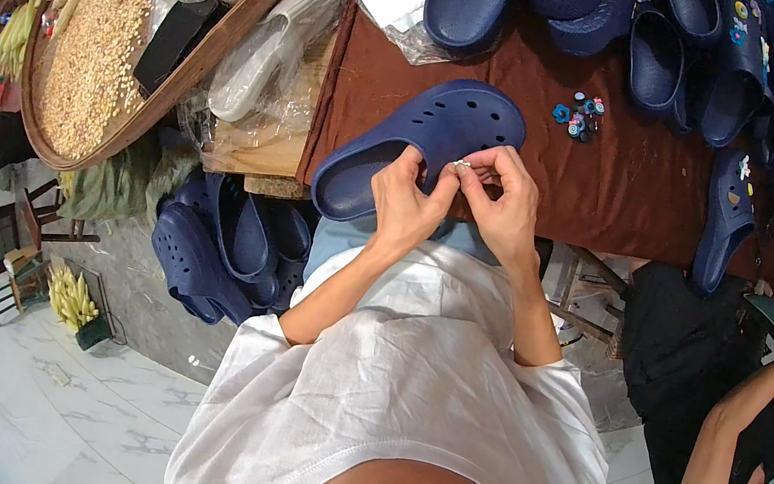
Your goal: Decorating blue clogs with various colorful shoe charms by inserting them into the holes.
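Single near fisheye, downward from the head

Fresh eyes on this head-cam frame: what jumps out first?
Probably the navy clog mid-frame, at the near edge of the brown cloth, with the left hand and right hand meeting over its near side at a small pale piece. Then the cluster of colourful charms to its right, and the big tray of pale kernels at upper left.
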The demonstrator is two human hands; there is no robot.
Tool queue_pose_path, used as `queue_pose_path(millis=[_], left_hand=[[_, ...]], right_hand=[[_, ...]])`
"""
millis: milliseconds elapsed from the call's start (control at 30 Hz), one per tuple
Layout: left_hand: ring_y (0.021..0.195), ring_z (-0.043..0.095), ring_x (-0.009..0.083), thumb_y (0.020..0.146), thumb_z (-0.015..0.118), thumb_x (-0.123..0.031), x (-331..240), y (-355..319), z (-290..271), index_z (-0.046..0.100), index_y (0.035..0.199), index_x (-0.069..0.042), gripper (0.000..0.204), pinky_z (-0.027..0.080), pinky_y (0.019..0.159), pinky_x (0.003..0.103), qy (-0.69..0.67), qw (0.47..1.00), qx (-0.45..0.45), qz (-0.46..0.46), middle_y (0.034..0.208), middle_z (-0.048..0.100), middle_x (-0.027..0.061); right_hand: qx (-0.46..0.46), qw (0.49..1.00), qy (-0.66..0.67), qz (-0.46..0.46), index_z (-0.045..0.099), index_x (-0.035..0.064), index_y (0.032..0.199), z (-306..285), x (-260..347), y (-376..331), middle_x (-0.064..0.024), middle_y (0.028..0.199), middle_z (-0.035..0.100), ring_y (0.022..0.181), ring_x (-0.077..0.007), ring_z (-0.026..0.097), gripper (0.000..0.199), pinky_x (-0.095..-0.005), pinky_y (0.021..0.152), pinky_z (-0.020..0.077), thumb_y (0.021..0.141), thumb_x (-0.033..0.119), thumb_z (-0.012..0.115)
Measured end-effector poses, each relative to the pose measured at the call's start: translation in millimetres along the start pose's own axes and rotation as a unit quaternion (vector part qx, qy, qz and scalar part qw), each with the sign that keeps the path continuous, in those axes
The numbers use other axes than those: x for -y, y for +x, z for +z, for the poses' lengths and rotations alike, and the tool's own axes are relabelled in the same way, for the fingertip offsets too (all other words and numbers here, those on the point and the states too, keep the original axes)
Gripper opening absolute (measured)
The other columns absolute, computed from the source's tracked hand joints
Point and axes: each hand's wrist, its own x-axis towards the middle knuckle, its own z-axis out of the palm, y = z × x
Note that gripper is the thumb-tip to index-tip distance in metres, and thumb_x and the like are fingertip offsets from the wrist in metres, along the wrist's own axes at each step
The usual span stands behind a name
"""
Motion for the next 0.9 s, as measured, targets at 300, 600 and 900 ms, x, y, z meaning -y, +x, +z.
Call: queue_pose_path(millis=[300,600,900], left_hand=[[0.056,0.054,0.0124,0.079,0.073,-0.017,20.3,17.9,-9.6,0.060,0.078,0.004,0.024,0.043,0.054,0.031,-0.103,0.990,0.092,-0.034,0.063,0.059,0.0062],[0.087,0.062,0.0100,0.086,0.064,-0.004,-5.4,17.4,-28.6,0.058,0.106,0.006,0.024,0.050,0.076,0.024,-0.270,0.927,0.205,-0.162,0.098,0.066,0.0071],[0.088,0.063,0.0103,0.088,0.064,-0.005,-18.0,4.3,-26.9,0.055,0.110,0.008,0.027,0.050,0.076,0.023,-0.263,0.926,0.160,-0.218,0.102,0.066,0.0088]], right_hand=[[-0.068,0.996,0.048,0.006,0.060,0.0007,0.108,13.9,-20.5,-24.0,-0.0091,0.094,0.062,0.081,-0.0155,0.064,0.026,-0.0280,0.069,0.0535,0.086,0.006,0.072],[-0.099,0.994,0.051,-0.013,0.063,0.0015,0.106,21.7,-15.0,-17.1,-0.0068,0.096,0.062,0.082,-0.0141,0.063,0.028,-0.0258,0.073,0.0536,0.082,0.008,0.077],[-0.013,0.997,0.048,-0.057,0.072,0.0036,0.103,-1.8,-5.8,-7.0,-0.0082,0.096,0.064,0.086,-0.0185,0.066,0.021,-0.0289,0.075,0.0537,0.082,0.002,0.073]])
